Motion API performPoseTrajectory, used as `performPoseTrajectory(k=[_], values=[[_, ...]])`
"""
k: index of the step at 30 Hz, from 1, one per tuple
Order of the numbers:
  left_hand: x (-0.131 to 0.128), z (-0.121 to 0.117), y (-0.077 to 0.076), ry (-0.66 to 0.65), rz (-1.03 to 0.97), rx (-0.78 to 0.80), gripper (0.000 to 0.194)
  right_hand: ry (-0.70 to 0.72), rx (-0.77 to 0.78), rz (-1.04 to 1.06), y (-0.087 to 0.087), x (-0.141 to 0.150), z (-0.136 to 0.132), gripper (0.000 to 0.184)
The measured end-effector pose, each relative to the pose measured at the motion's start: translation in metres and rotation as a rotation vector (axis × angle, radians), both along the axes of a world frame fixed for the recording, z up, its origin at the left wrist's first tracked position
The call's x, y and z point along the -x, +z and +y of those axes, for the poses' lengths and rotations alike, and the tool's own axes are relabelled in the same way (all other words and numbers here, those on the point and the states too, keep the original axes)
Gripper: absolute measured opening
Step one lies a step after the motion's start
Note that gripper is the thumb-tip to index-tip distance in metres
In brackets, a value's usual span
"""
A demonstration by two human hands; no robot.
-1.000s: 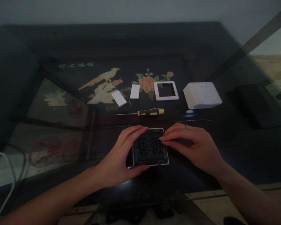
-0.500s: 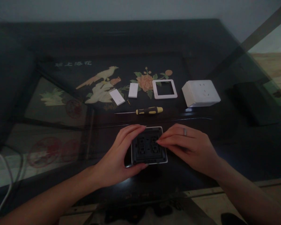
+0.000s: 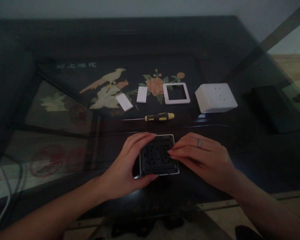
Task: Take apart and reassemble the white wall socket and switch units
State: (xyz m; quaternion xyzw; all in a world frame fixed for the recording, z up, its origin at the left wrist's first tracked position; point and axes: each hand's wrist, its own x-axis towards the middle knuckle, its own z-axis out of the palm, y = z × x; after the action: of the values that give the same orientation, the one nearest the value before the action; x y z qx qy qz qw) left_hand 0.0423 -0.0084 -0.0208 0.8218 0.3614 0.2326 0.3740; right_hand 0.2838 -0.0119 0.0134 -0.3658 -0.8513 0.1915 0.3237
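A dark switch module (image 3: pixel 157 156) with a white rim lies on the glass table top near the front edge. My left hand (image 3: pixel 127 166) grips it from the left, fingers over its far edge and thumb under its near edge. My right hand (image 3: pixel 202 158), with a ring on one finger, rests on the module's right side with its fingers pressed together, the tips touching the right-hand inner mechanism.
Behind the module lie a yellow-and-black screwdriver (image 3: pixel 158 117), a small screw (image 3: pixel 137 107), two white rocker covers (image 3: pixel 124 102) (image 3: pixel 142 94), a white square frame (image 3: pixel 176 93) and a white socket box (image 3: pixel 215 97). A grey cable (image 3: pixel 2 196) hangs at the left edge.
The hands and module have barely moved. My right fingertips slid slightly left on the module; the view drifted a little.
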Motion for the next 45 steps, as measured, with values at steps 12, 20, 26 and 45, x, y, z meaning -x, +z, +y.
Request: performPoseTrajectory(k=[12,20,26,45], values=[[0.0010,-0.0005,-0.0011,-0.005,0.017,-0.022,0.080,-0.003,-0.061,-0.086,0.0026,-0.0013,0.0016,0.017],[0.0022,-0.0009,-0.0016,-0.020,0.016,-0.021,0.080,0.002,-0.052,-0.119,0.0007,-0.0029,-0.0017,0.016],[0.0027,0.0000,-0.0005,-0.029,0.011,0.001,0.082,-0.001,-0.053,-0.107,-0.0003,-0.0025,-0.0008,0.014],[0.0041,0.0014,-0.0004,-0.025,-0.009,0.032,0.082,-0.040,-0.011,-0.007,-0.0054,0.0023,-0.0014,0.009]])
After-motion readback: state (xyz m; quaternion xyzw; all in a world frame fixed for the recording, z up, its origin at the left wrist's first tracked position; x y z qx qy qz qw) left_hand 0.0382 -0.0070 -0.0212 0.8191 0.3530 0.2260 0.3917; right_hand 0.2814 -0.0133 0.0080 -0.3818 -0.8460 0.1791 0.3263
